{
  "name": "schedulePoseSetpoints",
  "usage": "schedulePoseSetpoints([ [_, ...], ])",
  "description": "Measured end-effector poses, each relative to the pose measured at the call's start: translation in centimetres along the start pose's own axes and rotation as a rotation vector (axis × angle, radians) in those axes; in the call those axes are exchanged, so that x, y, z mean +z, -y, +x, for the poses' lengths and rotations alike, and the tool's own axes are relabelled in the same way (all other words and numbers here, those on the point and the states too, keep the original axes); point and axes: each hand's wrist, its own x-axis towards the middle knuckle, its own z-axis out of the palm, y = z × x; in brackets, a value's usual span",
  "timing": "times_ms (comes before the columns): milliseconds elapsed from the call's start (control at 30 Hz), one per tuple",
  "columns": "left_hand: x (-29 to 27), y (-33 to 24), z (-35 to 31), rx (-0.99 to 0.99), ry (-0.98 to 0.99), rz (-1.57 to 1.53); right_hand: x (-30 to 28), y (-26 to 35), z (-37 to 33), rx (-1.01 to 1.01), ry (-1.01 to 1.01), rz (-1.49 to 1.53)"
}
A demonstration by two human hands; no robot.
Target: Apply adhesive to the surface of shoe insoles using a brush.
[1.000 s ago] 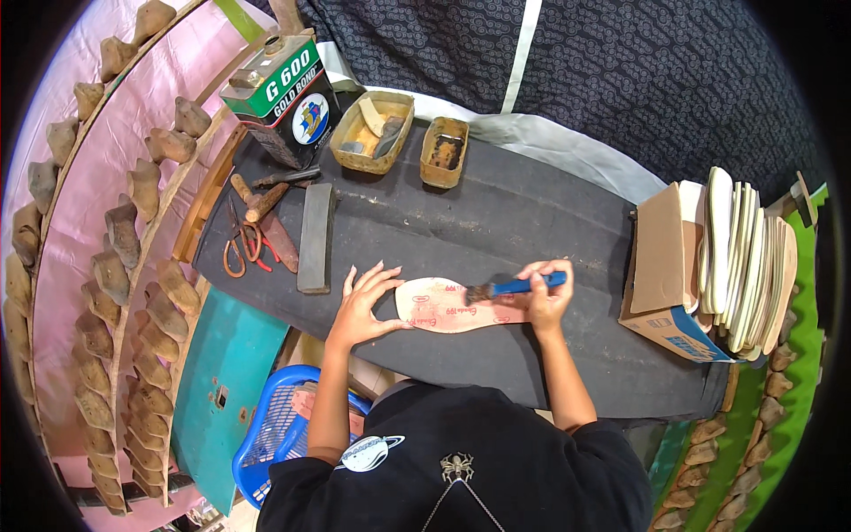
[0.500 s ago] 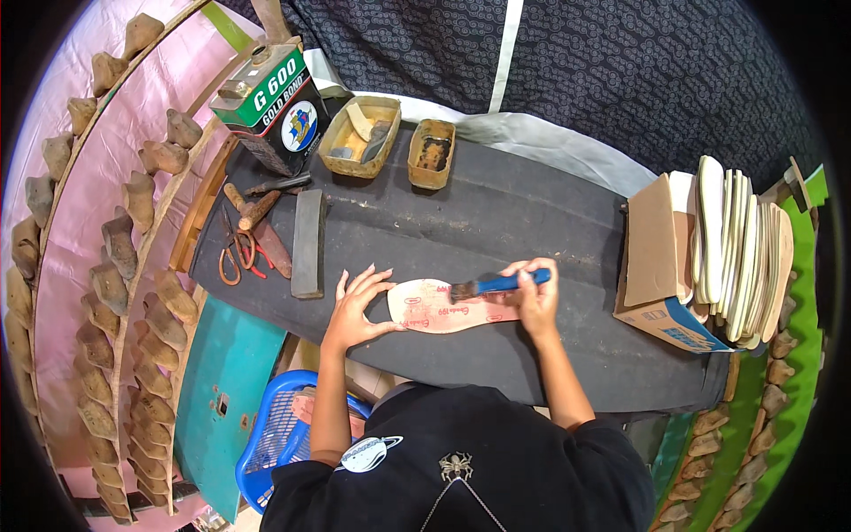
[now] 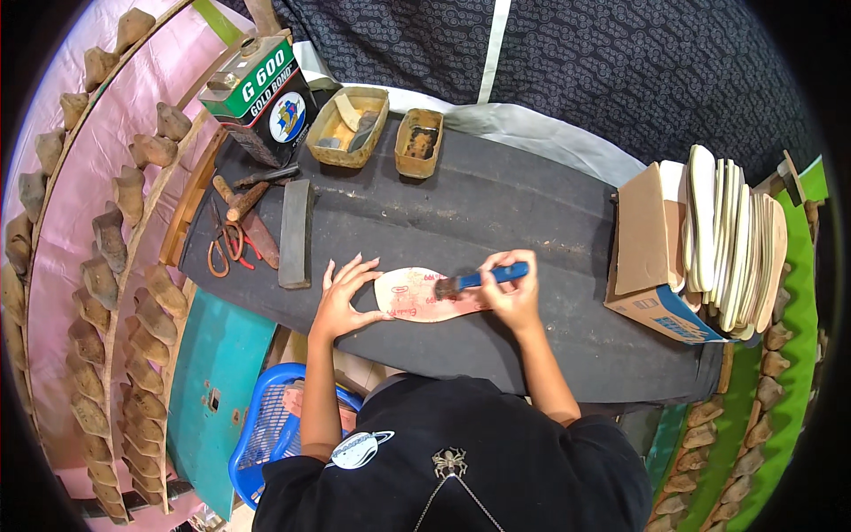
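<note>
A pink shoe insole (image 3: 409, 296) with red print lies flat on the dark work table. My left hand (image 3: 341, 303) rests at its left end, fingers spread, with the thumb against the insole's near edge. A blue-handled brush (image 3: 496, 274) is in my right hand (image 3: 516, 300), gripped between thumb and fingers. Its dark bristles meet the insole's surface near the middle. The insole's right end is partly hidden under my right hand.
At the table's left are scissors (image 3: 229, 250), wooden-handled tools (image 3: 246, 202) and a grey block (image 3: 295, 234). Behind them stand a metal can (image 3: 257, 102) and two trays (image 3: 346, 151). A cardboard box (image 3: 640, 232) of insoles is at right; a blue basket (image 3: 257, 434) sits below.
The whole view has shifted slightly, carrying everything a little to the left. The brush handle is tilted somewhat more, while its bristles stay on the insole. My left hand keeps its place beside it.
</note>
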Motion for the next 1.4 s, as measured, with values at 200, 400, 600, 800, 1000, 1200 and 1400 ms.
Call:
schedulePoseSetpoints([
  [200,0.0,0.1,-0.1,0.003,-0.007,0.002,-6.7,0.9,0.7,-0.028,-0.178,-0.238],
  [400,0.4,0.5,-0.2,0.006,-0.003,0.006,-1.4,1.2,-0.6,-0.049,-0.081,-0.033],
  [600,0.3,0.0,0.0,0.013,-0.010,0.005,-1.0,-0.5,-2.1,-0.036,0.097,-0.132],
  [800,0.1,0.1,-0.3,0.005,-0.010,0.022,-7.7,1.2,-1.0,-0.029,-0.096,-0.183],
  [1000,0.5,0.4,-0.1,0.024,-0.001,0.018,-3.6,1.5,-1.3,-0.161,0.019,-0.103],
  [1200,0.3,0.0,-0.2,-0.012,-0.006,0.010,-5.9,1.0,-2.3,-0.189,-0.003,-0.306],
  [1400,0.3,-0.1,0.0,0.003,-0.007,0.019,-9.7,2.4,-2.1,-0.167,-0.212,-0.334],
])
